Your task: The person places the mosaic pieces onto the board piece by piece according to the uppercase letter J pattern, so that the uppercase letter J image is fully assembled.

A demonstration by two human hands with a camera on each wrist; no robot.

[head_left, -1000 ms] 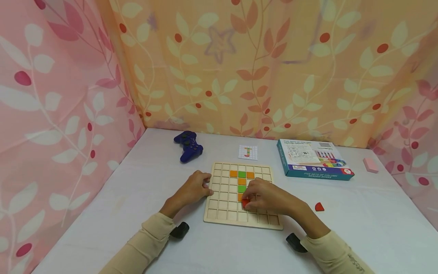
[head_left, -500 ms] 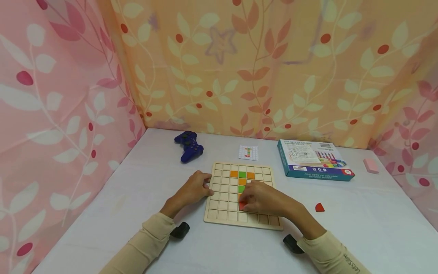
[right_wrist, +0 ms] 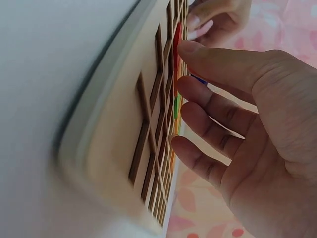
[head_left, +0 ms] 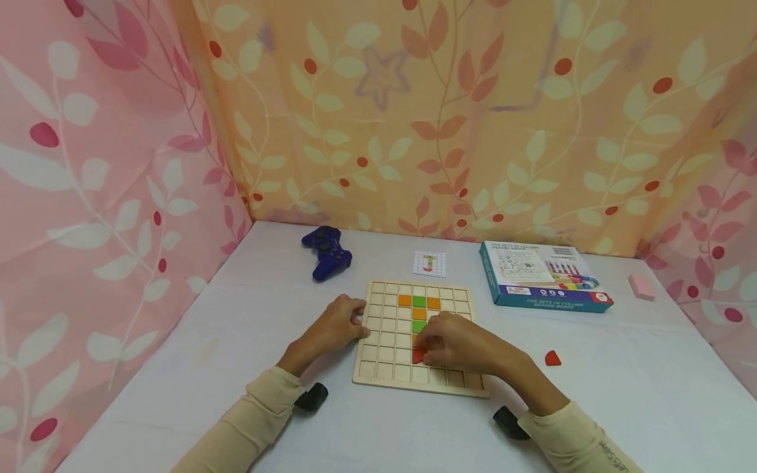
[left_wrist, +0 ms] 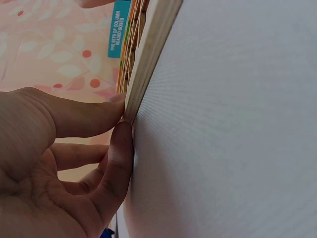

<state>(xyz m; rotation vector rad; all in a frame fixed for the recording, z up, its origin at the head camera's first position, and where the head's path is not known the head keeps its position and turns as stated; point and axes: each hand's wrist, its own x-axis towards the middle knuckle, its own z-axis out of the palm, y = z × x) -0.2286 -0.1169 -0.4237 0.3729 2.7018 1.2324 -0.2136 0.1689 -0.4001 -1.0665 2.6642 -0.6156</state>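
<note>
My left hand (head_left: 334, 325) holds the left edge of a wooden grid board (head_left: 378, 371), its thumb and index finger meeting at the rim in the left wrist view. My right hand (head_left: 458, 341) is over the board, with thumb and fingertips at a red quarter-circle tile (head_left: 418, 357) in a lower cell. In the right wrist view the thumb (right_wrist: 198, 52) touches the red tile; the other fingers are bent towards the board. Orange (head_left: 405, 300) and green (head_left: 419, 301) square tiles form a T above it. An orange tile just above the red one is partly hidden by my fingers.
Behind the board lies a small pattern card (head_left: 430, 263). A blue game controller (head_left: 326, 253) is at back left, a flat toy box (head_left: 544, 276) at back right. Another red quarter-circle tile (head_left: 552, 358) and a pink block (head_left: 641, 287) lie to the right.
The red tile has shifted slightly left and turned, its rounded side now showing at the bottom of the cell. My right fingers moved left with it. The left hand stays on the board's edge.
</note>
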